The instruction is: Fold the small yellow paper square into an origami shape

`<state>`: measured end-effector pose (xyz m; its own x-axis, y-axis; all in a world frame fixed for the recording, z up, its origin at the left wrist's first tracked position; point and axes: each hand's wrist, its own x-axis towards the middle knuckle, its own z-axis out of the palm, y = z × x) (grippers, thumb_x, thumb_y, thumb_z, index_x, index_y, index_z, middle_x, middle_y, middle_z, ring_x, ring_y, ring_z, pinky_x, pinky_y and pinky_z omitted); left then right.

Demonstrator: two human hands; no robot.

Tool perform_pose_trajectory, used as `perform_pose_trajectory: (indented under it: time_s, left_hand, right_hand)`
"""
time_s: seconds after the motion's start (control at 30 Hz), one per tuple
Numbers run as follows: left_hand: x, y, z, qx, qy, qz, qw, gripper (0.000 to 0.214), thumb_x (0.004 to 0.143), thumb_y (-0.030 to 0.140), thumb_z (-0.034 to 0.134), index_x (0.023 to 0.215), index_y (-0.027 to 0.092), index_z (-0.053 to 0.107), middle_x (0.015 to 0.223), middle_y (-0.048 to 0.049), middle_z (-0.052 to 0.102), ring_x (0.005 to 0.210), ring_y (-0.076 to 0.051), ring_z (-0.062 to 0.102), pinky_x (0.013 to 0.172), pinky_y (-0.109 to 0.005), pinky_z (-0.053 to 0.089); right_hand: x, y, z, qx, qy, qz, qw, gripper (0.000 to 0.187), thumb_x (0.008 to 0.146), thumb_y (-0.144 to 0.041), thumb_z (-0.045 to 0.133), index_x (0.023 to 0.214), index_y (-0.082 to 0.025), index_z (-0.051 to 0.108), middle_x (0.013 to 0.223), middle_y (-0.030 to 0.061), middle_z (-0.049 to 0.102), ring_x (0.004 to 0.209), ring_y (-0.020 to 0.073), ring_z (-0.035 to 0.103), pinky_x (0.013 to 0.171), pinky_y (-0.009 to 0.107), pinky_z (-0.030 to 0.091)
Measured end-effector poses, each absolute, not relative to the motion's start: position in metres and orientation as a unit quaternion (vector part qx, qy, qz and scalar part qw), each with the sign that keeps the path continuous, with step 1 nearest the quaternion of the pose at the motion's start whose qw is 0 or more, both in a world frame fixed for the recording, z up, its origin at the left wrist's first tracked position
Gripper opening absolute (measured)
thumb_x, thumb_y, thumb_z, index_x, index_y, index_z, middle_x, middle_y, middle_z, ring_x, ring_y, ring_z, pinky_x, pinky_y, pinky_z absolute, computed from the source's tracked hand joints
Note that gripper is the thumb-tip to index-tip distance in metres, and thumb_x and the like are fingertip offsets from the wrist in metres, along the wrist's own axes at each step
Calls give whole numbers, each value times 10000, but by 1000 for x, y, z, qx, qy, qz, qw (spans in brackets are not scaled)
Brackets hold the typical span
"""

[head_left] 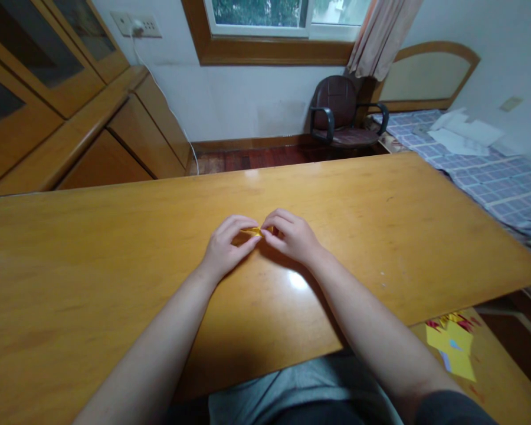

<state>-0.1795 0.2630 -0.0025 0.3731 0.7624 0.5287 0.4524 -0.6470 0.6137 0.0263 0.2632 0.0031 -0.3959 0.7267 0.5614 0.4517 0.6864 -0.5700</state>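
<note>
A small piece of folded yellow paper [257, 232] is held between my two hands, just above or on the wooden table [128, 260]. My left hand [230, 243] pinches it from the left, with fingers curled over and the thumb below. From the other side, my right hand [292, 235] grips it between thumb and fingertips. The fingertips of both hands almost meet at the paper's middle. Much of the paper is hidden by my fingers, so its full shape cannot be made out.
Sheets of yellow paper [451, 345] with red and yellow pieces lie on a lower surface at right. Beyond the table stand a dark office chair [336, 112] and a bed [495, 183]. Wooden cabinets [115, 130] line the left. A white cable [168, 103] hangs from the wall socket.
</note>
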Motion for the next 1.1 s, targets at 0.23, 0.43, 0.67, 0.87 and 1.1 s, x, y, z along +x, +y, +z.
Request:
perform_pose_trajectory:
  time_s: [0.23, 0.43, 0.67, 0.87, 1.1]
  left_hand:
    - [-180, 263, -3, 795, 363, 427, 231, 160, 849, 303, 696, 978, 210, 679, 961, -58, 694, 908, -183, 647, 836, -326, 518]
    - [-181, 263, -5, 789, 373, 422, 246, 194, 840, 333, 712, 988, 209, 683, 944, -54, 694, 884, -178, 642, 812, -308, 519]
    - [-181, 264, -4, 751, 408, 451, 258, 121, 872, 299, 669, 932, 198, 697, 911, -44, 701, 858, -167, 644, 806, -298, 512]
    - [-180, 266, -5, 726, 399, 477, 293, 85, 845, 280, 691, 848, 196, 695, 873, -36, 685, 839, -167, 641, 780, -292, 509]
    - [-180, 265, -5, 742, 382, 464, 297, 94, 843, 282, 688, 877, 194, 693, 895, -51, 682, 862, -177, 638, 798, -311, 514]
  right_hand:
    - [26, 265, 4, -338, -808, 192, 442, 75, 905, -220, 581, 877, -189, 643, 872, 48, 630, 735, 138, 578, 679, 263, 481]
    - [24, 266, 5, -341, -792, 231, 451, 92, 915, -233, 580, 868, -182, 641, 854, 42, 615, 734, 132, 562, 676, 259, 477]
    - [26, 266, 8, -352, -771, 290, 444, 169, 928, -331, 609, 989, -181, 657, 935, 51, 642, 794, 143, 577, 732, 273, 477]
    - [22, 268, -2, -367, -769, 287, 438, 135, 894, -306, 662, 918, -174, 678, 837, 31, 649, 714, 130, 569, 662, 249, 455]
    - [23, 269, -5, -342, -806, 206, 438, 112, 925, -266, 606, 897, -185, 679, 800, 41, 638, 749, 154, 571, 717, 283, 470]
